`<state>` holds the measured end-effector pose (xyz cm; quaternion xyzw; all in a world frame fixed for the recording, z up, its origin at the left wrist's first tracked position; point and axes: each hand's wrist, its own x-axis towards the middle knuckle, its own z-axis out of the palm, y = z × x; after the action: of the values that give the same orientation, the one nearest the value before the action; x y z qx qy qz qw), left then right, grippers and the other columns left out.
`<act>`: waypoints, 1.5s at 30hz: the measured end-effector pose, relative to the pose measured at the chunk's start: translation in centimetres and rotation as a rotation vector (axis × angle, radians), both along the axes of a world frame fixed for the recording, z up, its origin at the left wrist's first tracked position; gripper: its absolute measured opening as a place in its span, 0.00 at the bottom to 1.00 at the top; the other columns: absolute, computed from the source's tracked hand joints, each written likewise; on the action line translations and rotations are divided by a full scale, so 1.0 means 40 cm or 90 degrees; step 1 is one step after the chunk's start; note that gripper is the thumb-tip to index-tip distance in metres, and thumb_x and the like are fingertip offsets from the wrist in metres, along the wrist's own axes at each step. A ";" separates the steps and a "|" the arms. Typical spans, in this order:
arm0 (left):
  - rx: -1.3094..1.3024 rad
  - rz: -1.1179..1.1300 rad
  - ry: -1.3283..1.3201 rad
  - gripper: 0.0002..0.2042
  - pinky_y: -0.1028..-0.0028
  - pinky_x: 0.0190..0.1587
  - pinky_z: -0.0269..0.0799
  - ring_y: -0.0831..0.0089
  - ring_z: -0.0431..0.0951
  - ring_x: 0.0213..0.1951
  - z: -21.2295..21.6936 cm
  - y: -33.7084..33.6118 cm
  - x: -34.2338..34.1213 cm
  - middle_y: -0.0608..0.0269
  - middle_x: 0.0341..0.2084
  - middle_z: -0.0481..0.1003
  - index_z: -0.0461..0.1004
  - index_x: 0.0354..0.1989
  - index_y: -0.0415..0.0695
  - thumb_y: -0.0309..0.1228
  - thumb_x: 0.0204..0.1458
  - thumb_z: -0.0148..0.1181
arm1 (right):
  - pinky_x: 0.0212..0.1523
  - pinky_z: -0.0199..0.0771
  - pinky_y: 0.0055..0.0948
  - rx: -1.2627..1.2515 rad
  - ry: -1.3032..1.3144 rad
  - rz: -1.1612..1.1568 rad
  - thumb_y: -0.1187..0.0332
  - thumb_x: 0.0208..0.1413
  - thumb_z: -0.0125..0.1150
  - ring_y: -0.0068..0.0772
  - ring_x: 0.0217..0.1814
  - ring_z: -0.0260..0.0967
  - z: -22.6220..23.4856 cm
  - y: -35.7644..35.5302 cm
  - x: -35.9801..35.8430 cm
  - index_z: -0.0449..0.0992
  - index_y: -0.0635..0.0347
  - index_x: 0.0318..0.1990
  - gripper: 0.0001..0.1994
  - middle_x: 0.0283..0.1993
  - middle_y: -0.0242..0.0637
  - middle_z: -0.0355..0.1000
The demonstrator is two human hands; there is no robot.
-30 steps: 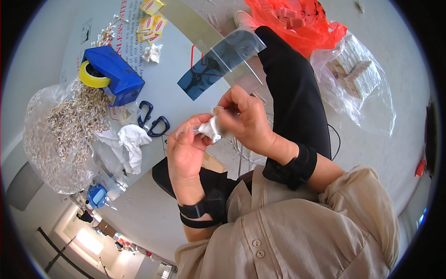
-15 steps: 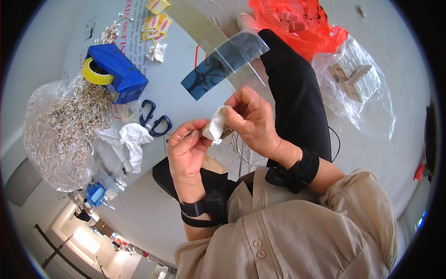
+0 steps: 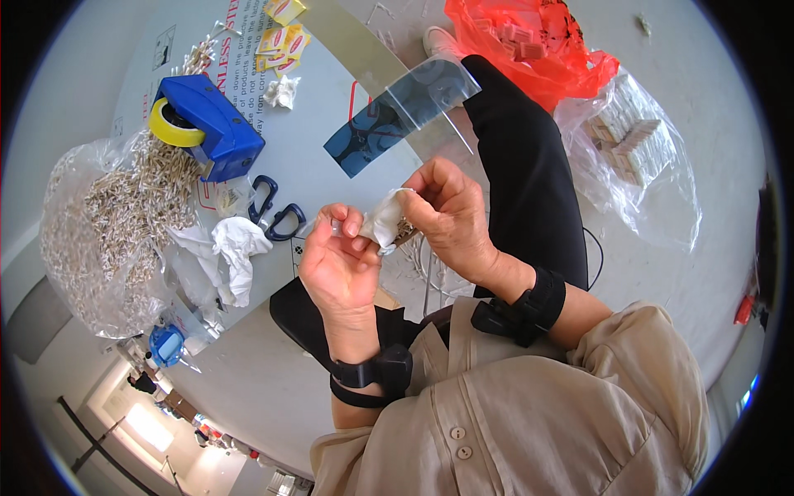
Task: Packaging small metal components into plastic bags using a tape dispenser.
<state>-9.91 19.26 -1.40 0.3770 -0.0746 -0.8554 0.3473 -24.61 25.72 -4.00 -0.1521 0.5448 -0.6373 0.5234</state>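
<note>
Left hand point(image 3: 339, 264) and right hand point(image 3: 451, 219) both pinch a small white crumpled packet point(image 3: 385, 219) off the grey table edge point(image 3: 273, 364), contents hidden.

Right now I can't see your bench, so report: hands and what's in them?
Left hand and right hand both grip a small white packet. Nothing in the way.

White table point(image 3: 289, 157) fills upper left, lit bright & even. Pale grey floor point(image 3: 711, 149) right of table. Below table's near edge, a lit corridor w/ dark railing point(image 3: 91, 430), tiny and blurred.
</note>
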 end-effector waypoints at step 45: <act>-0.902 -0.267 -0.866 0.08 0.66 0.33 0.73 0.58 0.75 0.31 -0.140 -0.124 -0.106 0.55 0.31 0.72 0.72 0.34 0.38 0.17 0.45 0.60 | 0.61 0.60 0.42 -0.098 0.904 0.187 0.73 0.45 0.56 0.46 0.62 0.60 -0.070 -0.057 -0.081 0.71 0.69 0.51 0.22 0.61 0.43 0.63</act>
<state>-14.14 14.31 -6.99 0.4710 -0.8142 -0.2607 0.2174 -27.86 23.44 -6.79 -0.6366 0.6807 -0.3447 0.1120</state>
